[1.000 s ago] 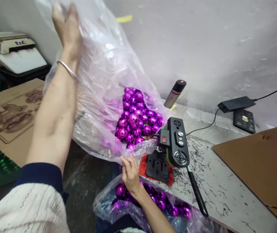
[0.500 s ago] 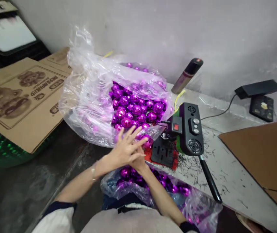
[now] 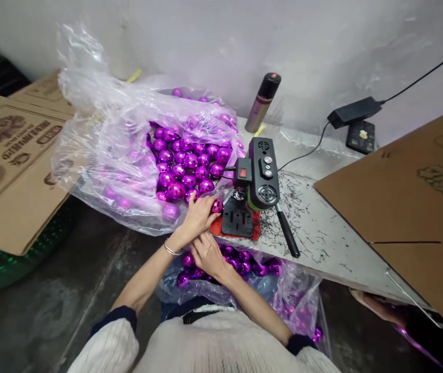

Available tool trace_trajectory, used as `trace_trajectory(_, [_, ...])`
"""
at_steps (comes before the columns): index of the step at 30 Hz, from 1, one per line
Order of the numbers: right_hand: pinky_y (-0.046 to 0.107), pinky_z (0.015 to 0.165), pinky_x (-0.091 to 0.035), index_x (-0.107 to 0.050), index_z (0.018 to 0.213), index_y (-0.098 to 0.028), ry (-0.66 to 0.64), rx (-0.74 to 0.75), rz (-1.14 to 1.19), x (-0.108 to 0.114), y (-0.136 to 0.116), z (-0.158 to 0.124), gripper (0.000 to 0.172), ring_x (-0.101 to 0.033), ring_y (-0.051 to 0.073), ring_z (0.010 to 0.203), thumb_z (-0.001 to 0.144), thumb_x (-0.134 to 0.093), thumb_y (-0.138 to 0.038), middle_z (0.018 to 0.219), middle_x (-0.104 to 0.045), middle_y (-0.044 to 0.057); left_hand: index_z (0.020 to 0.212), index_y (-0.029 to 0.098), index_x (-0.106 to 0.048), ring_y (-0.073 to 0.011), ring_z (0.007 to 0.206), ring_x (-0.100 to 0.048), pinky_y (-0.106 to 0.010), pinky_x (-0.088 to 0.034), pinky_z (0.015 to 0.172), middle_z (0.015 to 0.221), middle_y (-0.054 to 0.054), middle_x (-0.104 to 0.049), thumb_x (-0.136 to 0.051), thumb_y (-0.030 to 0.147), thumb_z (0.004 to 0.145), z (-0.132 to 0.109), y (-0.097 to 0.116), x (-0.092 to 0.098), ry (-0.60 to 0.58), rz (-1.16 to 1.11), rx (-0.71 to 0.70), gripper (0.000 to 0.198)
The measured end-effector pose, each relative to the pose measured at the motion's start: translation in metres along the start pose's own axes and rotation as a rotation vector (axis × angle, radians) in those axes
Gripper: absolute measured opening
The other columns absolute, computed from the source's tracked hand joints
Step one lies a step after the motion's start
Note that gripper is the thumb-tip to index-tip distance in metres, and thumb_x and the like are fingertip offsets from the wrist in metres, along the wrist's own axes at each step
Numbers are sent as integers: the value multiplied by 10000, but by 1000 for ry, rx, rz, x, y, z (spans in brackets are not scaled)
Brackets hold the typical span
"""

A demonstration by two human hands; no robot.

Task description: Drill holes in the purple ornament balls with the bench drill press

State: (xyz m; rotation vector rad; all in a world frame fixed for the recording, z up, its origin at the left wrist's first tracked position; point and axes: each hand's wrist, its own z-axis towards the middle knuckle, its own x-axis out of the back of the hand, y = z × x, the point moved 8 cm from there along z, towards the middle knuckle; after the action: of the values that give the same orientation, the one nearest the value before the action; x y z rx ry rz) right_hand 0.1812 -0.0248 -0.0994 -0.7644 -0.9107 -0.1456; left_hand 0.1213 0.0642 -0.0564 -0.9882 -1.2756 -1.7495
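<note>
with the left hand (image 3: pixel 197 216), pinching a purple ball (image 3: pixel 217 206) between thumb and bent fingertips. held at the near edge of the table (image 3: pixel 341 259), just in front of the mouth of a clear bag (image 3: pixel 100 155) and just beside a red pad (image 3: pixel 216 228). on the left wrist, a thin bracelet (image 3: pixel 170 250).

with the right hand (image 3: pixel 208 254), just beneath the left, fingers loosely curled; impossible to tell whether gripping anything. placed over a second bag (image 3: pixel 291 295) of purple balls, hanging below the table edge, close to the lap.

inside the clear bag on the table, a heap of shiny purple balls (image 3: pixel 184 166), lying left of a black and green machine (image 3: pixel 262 173). under the machine, a black base (image 3: pixel 237 221) on the red pad. behind it, a spray can (image 3: pixel 262 96) leaning toward the wall. farther right, a black adapter (image 3: pixel 355 111) with its cord. at the right, a sheet of cardboard (image 3: pixel 408 191) over the table; at the left, a printed carton (image 3: pixel 11 155). scattered over the table top, dark little slivers.
</note>
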Motion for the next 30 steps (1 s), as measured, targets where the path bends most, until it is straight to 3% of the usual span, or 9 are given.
trace_trajectory(2, [383,934,-586,-656,1207,-178,73,23,46,23,-12,-15,283,-671,213,1071,967,-506,-187,1131,-715,133,1379,191,-567,-301,1254,-636,-631,-200,1249,1299,-140,-690,-651,324,959,-8,-2,7,92,-47,-7,448])
trace_trajectory(5, [363,954,-602,-638,1272,-222,179,-34,196,54,-17,-38,321,-696,190,1086,981,-505,-192,1169,-729,103,1354,203,-588,-304,1276,-628,-562,-350,1211,1321,-144,-674,-696,366,930,-32,-1,27,221,-116,-13,467])
trace_trajectory(8, [329,856,-635,-534,1412,-266,304,-322,510,70,3,-61,414,-731,153,953,999,-495,-258,1256,-707,101,1396,241,-567,-275,1242,-649,-442,-517,1091,1327,-126,-660,-718,384,915,-70,11,40,267,-215,11,524])
trace_trajectory(11, [282,711,-634,-386,1520,-286,374,-652,839,63,24,-84,565,-727,134,888,986,-535,-393,1377,-643,123,1425,276,-566,-252,1233,-651,-405,-554,1052,1345,-112,-639,-698,316,932,-106,37,31,201,-311,-4,512])
trace_trajectory(15, [307,823,-635,-577,1365,-258,357,-843,1062,50,31,-97,624,-710,189,1046,817,-755,-498,1291,-697,93,1422,310,-599,-259,1289,-618,-438,-540,1081,1399,-107,-620,-695,230,917,-130,59,4,80,-454,-5,520])
trace_trajectory(17, [325,841,-634,-645,1271,-247,365,-913,1181,44,33,-100,596,-712,199,1027,768,-795,-530,1184,-738,73,1451,291,-578,-269,1298,-617,-456,-523,1104,1405,-114,-632,-746,271,884,-131,54,-7,50,-591,74,591])
trace_trajectory(22, [328,687,-626,-716,1054,-199,339,-1036,1532,32,38,-100,523,-710,186,785,772,-758,-636,900,-773,50,1365,239,-662,-291,1258,-658,-461,-497,1130,1348,-110,-699,-830,400,796,-116,44,-20,25,-874,278,615])
trace_trajectory(26, [303,665,-614,-717,1011,-207,421,-1037,1607,39,49,-95,499,-717,175,751,775,-755,-645,877,-785,48,1307,247,-696,-285,1252,-665,-439,-479,1151,1335,-76,-715,-876,429,721,-99,50,-31,6,-999,372,639])
trace_trajectory(30, [305,660,-613,-714,1061,-206,375,-1031,1606,43,51,-97,555,-739,180,783,801,-693,-696,996,-796,85,1213,195,-707,-247,1129,-718,-394,-551,1041,1243,-99,-743,-790,552,786,-78,30,-46,212,-1329,581,562])
